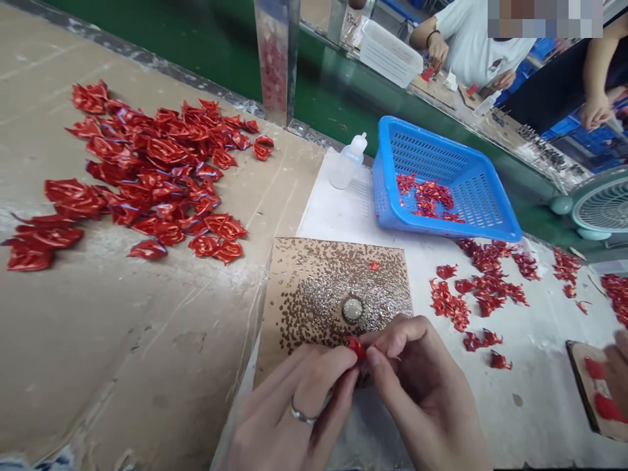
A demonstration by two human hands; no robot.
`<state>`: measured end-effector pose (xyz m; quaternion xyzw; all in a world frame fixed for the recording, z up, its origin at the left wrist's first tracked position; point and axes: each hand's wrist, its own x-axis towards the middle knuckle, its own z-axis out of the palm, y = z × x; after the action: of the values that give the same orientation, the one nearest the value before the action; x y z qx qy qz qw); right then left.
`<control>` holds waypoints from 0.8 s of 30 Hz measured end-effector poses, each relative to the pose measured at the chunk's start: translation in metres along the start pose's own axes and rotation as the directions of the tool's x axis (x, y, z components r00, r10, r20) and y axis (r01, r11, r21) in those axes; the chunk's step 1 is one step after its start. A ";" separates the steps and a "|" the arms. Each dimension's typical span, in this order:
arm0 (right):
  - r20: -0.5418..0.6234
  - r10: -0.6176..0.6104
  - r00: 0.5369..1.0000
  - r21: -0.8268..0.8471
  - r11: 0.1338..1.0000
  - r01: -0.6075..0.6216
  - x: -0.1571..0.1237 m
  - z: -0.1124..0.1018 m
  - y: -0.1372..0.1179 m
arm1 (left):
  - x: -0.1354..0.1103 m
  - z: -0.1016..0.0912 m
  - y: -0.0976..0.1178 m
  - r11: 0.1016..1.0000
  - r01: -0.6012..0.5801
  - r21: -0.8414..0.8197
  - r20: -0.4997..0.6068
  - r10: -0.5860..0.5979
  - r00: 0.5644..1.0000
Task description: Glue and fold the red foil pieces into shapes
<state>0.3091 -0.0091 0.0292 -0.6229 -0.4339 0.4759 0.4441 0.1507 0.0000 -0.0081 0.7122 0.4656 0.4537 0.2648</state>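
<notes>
A small red shiny fabric piece (355, 348) is pinched between the thumb and fingers of my left hand (299, 405), which wears a ring. Close against it, my right hand (422, 392) has its thumb and fingertips pressed together at the right end of the piece. What exactly the right fingertips grip is partly hidden. Just beyond both hands lies a brown board (289, 294) spotted with glossy dark drops. On it sit a round bottle cap (353, 309) with pale contents and a tiny red scrap (375, 265).
A pile of red folded pieces (161, 170) covers the left table. Behind the board stand a squeeze bottle (347, 162) and a blue basket (446, 226). Small red pieces (490, 288) lie at right, near another person's hand (618, 360). People work across the partition.
</notes>
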 end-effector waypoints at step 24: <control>-0.111 -0.485 0.867 -0.885 0.446 0.137 0.068 -0.132 0.007 | 0.034 -0.076 -0.092 0.834 0.005 0.552 -0.051 0.028 0.998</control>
<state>0.4505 0.0366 0.0288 -0.7397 -0.6328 -0.0113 0.2285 0.0495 0.0668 -0.0341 0.7477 0.5798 0.3219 0.0323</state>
